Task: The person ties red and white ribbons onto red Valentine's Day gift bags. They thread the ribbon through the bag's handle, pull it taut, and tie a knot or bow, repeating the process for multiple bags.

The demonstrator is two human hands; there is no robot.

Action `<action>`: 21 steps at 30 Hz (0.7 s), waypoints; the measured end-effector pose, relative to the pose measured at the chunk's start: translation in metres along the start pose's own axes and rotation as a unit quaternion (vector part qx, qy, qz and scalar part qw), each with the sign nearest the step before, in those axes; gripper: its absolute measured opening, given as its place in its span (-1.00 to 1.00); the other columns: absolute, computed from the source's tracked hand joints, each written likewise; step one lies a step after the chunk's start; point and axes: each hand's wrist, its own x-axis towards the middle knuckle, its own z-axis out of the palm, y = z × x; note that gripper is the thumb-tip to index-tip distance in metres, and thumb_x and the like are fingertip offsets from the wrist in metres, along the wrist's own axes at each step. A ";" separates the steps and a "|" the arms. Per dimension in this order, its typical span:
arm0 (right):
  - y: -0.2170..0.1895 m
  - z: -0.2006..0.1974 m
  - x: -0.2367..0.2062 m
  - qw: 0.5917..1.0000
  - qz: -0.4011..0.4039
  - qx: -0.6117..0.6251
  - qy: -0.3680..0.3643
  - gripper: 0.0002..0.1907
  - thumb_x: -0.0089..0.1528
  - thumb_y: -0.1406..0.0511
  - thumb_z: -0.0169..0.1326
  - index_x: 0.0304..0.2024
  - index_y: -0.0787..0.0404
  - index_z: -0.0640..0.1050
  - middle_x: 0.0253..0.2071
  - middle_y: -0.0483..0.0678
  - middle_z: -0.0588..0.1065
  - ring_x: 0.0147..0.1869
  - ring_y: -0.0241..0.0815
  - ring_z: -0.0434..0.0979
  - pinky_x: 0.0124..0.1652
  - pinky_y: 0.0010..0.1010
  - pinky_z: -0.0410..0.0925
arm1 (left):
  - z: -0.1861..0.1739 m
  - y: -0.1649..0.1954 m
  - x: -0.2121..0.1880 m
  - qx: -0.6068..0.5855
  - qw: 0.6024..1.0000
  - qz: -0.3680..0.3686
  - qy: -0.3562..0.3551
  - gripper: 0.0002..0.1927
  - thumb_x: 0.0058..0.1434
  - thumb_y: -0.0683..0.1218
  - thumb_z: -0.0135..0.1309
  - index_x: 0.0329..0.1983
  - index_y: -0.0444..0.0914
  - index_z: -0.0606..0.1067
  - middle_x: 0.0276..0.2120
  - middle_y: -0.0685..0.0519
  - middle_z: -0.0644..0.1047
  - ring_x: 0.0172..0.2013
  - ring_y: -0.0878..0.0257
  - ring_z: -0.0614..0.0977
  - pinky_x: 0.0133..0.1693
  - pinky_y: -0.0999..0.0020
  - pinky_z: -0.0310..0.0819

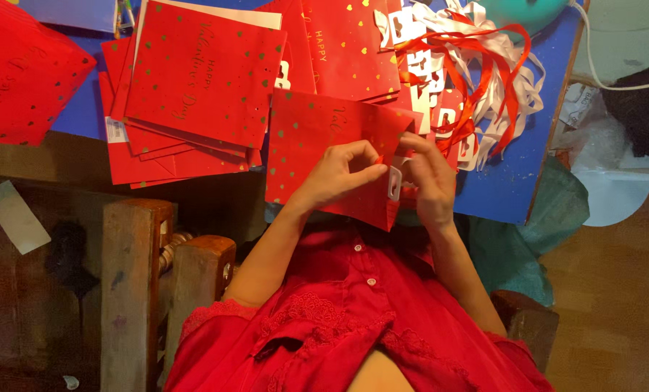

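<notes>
Nearest the camera was the person's red buttoned garment (361,319), filling the lower middle of the view, with both bare forearms rising out of it toward the table. The left hand (339,174) had its fingers (364,173) curled in, thumb and forefinger pinched on the end of a thin red ribbon (380,158) at the edge of a red gift bag (317,145). The right hand (430,181) met it from the other side, its fingers (420,149) bent and closed round the same spot, just beside a small white tag (395,183) with a cut-out hole; whether they gripped the tag or only the ribbon could not be told. The red gift bag lay flat, sprinkled with small gold hearts, resting partly over the near edge of the blue table (509,181) and partly over the person's lap, directly under both hands. Left of it lay a loose stack of like red bags (194,80), fanned and overlapping. Beyond the hands, toward the far right of the table, sat a tangled heap of red and white ribbons (484,65) with more white tags (411,43) among them. A wooden chair frame (132,283) stood to the person's left, below the table. At the right edge lay a black bundle (640,109) on a white surface.
</notes>
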 end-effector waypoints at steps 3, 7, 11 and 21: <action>0.004 0.009 0.004 0.996 -0.030 -0.045 -0.066 -0.59 0.39 0.38 -0.06 0.31 0.28 0.36 0.06 -0.10 0.47 -0.03 -0.44 0.46 -0.08 -0.61 0.37 | -0.004 -0.008 -0.002 -0.059 0.998 -0.014 -0.011 -0.79 0.32 -0.07 0.20 -0.32 -0.24 0.44 -0.38 0.30 0.45 -0.30 0.55 0.44 -0.24 0.54 0.39; 0.005 0.011 0.006 0.982 -0.027 -0.162 -0.097 -0.78 0.37 0.43 0.05 0.07 0.30 0.43 -0.26 -0.13 0.47 -0.21 -0.43 0.39 -0.24 -0.57 0.31 | -0.006 -0.015 -0.005 -0.150 0.988 -0.016 -0.037 -0.82 0.34 -0.10 0.19 -0.28 -0.23 0.42 -0.33 0.28 0.46 -0.26 0.54 0.44 -0.18 0.55 0.37; 0.006 0.008 0.003 0.984 -0.034 -0.128 -0.120 -0.84 0.35 0.42 0.06 -0.03 0.30 0.42 -0.27 -0.15 0.46 -0.21 -0.45 0.40 -0.24 -0.57 0.31 | 0.000 -0.016 -0.011 -0.201 0.977 -0.047 -0.048 -0.84 0.35 -0.12 0.18 -0.25 -0.23 0.43 -0.33 0.25 0.49 -0.26 0.52 0.49 -0.18 0.53 0.40; 0.016 -0.011 0.004 0.994 -0.012 0.106 -0.039 -0.87 0.40 0.39 0.07 -0.07 0.18 0.37 -0.30 -0.25 0.40 -0.32 -0.51 0.34 -0.36 -0.66 0.21 | 0.017 0.002 -0.008 -0.127 0.991 -0.027 0.021 -0.86 0.38 -0.13 0.12 -0.09 -0.30 0.53 -0.35 0.21 0.54 -0.41 0.51 0.43 -0.34 0.54 0.31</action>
